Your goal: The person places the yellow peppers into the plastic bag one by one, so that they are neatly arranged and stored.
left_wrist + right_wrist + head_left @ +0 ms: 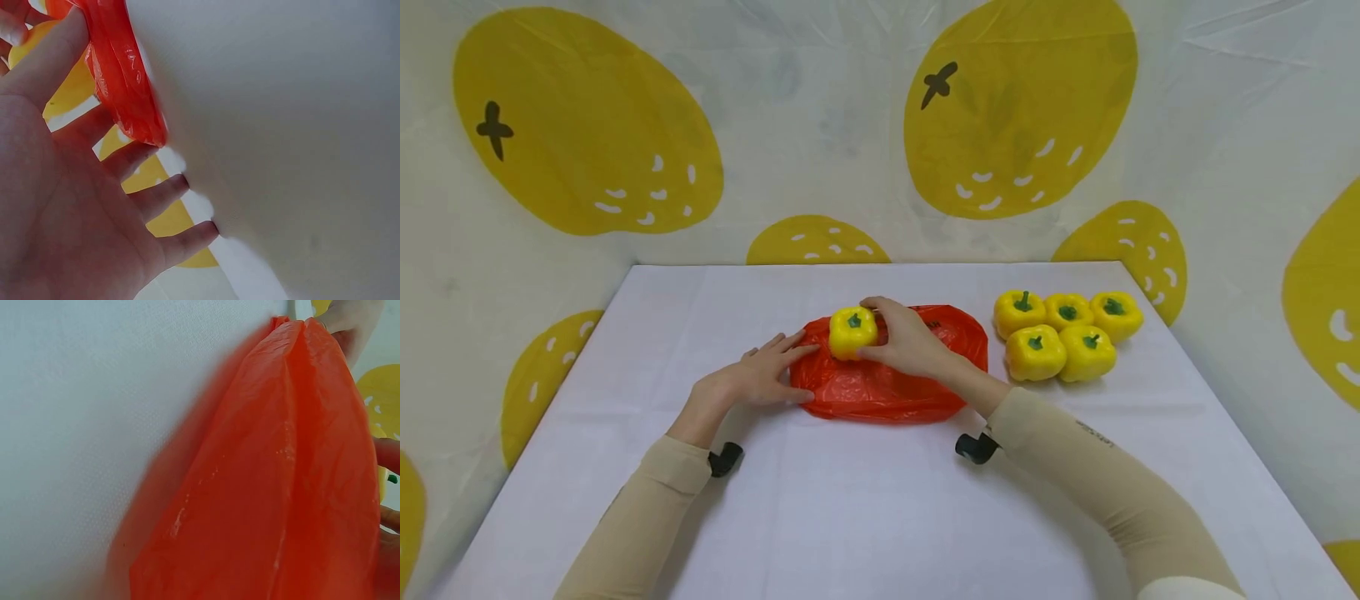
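Note:
A red plastic bag (887, 396) lies flattened in the middle of the table. My right hand (912, 340) holds a yellow bell pepper (852, 335) by its side, thumb below and fingers above, over the left part of the bag. The pepper's green stem points up. At the bag's left end, my left hand (766, 373) has its fingers spread, the thumb and index finger on the bag's edge. The left wrist view shows those fingers straight, with the red plastic (122, 69) against them. From the right wrist, the bag (281, 469) hides most of the pepper.
Several yellow bell peppers (1036, 352) stand grouped in two rows to the right of the bag. A white cloth covers the table (865, 500). Behind it hangs a pale curtain (827, 100) printed with large yellow fruit.

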Motion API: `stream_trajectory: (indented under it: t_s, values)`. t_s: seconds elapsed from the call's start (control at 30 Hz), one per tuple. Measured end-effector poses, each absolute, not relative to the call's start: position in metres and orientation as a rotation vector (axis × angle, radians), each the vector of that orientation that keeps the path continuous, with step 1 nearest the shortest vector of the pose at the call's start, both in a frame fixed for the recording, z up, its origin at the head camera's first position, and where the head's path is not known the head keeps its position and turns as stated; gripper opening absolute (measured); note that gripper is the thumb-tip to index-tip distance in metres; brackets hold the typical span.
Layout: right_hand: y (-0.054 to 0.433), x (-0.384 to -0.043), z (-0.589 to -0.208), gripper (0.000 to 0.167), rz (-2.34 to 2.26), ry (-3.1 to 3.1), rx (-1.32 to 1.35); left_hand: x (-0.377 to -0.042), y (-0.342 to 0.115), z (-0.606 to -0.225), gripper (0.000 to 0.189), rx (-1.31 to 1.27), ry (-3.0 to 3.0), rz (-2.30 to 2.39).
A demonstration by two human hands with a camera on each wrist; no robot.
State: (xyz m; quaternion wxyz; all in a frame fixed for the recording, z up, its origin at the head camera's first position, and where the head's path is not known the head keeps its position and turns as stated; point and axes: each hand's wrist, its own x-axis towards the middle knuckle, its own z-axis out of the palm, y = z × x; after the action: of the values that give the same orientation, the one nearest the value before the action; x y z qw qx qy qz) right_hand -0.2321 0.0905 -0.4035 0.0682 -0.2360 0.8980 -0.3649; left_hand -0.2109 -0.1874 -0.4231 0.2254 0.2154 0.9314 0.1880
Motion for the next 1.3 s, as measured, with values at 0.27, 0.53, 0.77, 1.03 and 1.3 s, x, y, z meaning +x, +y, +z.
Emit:
stream_trajectory:
  t_s: [0.27, 0.53, 0.77, 1.03, 1.3]
  values:
    - [0.085, -0.23, -0.405, 0.075, -1.082, 2.698, -0.672, -0.209, -0.188, -0.423, 0.088, 0.607, 2.575, 0.507]
    - [0.083, -0.234, -0.408, 0.079, -1.11, 2.704, -0.688, -0.212, -0.186, -0.424, 0.088, 0.617, 2.581, 0.516]
    - [0.085, -0.233, -0.408, 0.08, -1.147, 2.687, -0.679, -0.212, -0.186, -0.425, 0.089, 0.591, 2.578, 0.513]
    - [0.098, -0.23, -0.403, 0.08, -1.166, 2.67, -0.714, -0.211, -0.187, -0.42, 0.088, 0.589, 2.571, 0.527]
    - [0.119, -0.226, -0.396, 0.075, -1.212, 2.648, -0.721, -0.211, -0.187, -0.421, 0.088, 0.595, 2.572, 0.519]
